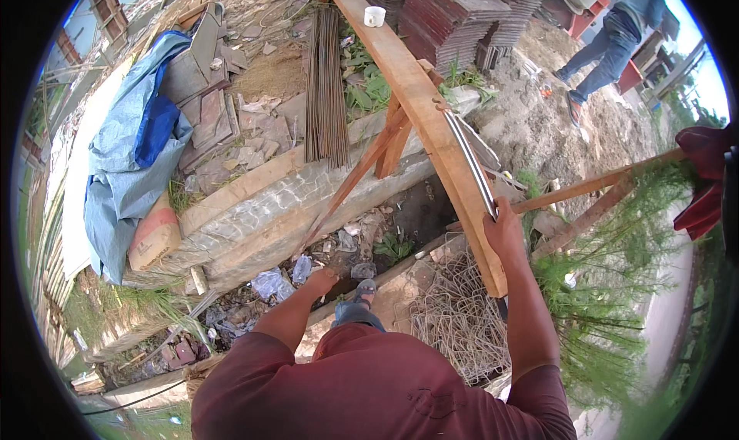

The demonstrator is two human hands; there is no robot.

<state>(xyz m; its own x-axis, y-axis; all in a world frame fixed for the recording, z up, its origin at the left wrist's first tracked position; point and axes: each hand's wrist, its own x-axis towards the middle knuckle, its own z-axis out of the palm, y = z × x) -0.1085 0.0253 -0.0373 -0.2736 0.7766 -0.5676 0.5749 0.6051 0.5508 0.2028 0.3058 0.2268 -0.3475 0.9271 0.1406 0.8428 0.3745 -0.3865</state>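
A long wooden beam (431,124) curves through the view, propped on timber legs. On its right edge lies a slim silver-and-dark metal bar (471,161). My right hand (503,228) is closed around the near end of that bar, close to the beam's near end. Small metal pegs (440,103) stick up from the wood by the bar's far end. My left hand (322,281) is low at my left side, away from the beam, with its fingers curled; what they hold, if anything, is too small to make out. A white cup (374,16) stands farther along the beam.
Bundled steel rods (327,86) lie left of the beam. Bent wire stirrups (454,305) are heaped below its near end. A littered ditch (419,213) runs underneath. Stacked tiles (450,20), a blue tarp (127,151), a leafy bush (593,309) and another person (616,36) surround this spot.
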